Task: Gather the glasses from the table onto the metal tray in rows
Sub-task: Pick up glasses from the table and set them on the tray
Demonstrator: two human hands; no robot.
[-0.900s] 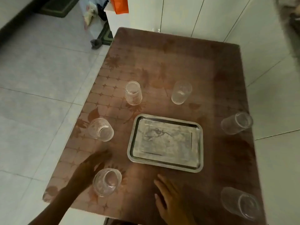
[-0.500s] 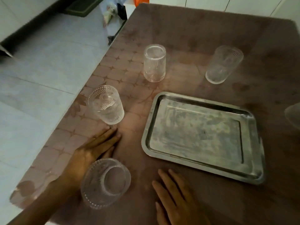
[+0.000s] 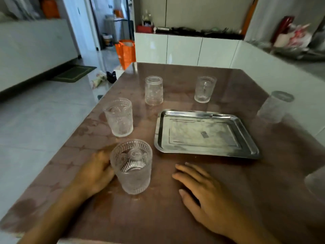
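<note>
An empty metal tray point(image 3: 202, 134) lies in the middle of the brown table point(image 3: 158, 213). Several clear patterned glasses stand around it. The nearest glass point(image 3: 131, 168) is upright at the front left, and my left hand point(image 3: 94, 173) cups its left side with fingers curled behind it. Another glass point(image 3: 119, 117) stands further back on the left. An upturned glass point(image 3: 153, 90) and an upright one point(image 3: 204, 88) stand beyond the tray. A blurred glass point(image 3: 275, 106) is at the right, and another point(image 3: 316, 184) at the right edge. My right hand point(image 3: 205, 196) rests flat on the table, fingers spread.
The table's left edge drops to a tiled floor. An orange bag point(image 3: 125, 51) stands past the far left corner. White cabinets point(image 3: 184, 48) run behind the table and along its right side.
The view has dropped lower and tilted up toward the room. My left hand has drawn back from lying flat and closed against the nearest glass. The right hand has stayed flat.
</note>
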